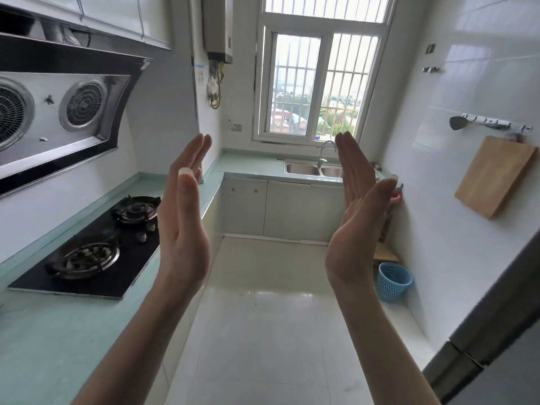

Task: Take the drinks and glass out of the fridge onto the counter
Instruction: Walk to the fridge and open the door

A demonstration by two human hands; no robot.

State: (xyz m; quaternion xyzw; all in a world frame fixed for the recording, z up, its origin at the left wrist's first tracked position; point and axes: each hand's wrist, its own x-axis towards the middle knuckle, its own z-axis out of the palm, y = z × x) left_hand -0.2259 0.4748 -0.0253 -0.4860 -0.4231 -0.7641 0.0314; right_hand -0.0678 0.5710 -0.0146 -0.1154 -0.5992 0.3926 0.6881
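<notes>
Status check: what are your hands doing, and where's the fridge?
Left hand, right hand open, empty. Fridge closed, at right. Counter left. Nothing blocking.

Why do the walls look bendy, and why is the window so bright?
Head view: the wide-angle lens bows straight lines near the edges, like the range hood and fridge; daylight through the window washes out the sky and puts a glare on the floor; the left hand and right hand stay fairly sharp.

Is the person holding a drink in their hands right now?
No, the left hand and right hand are both raised with straight fingers, palms facing each other, and nothing is between them.
</notes>
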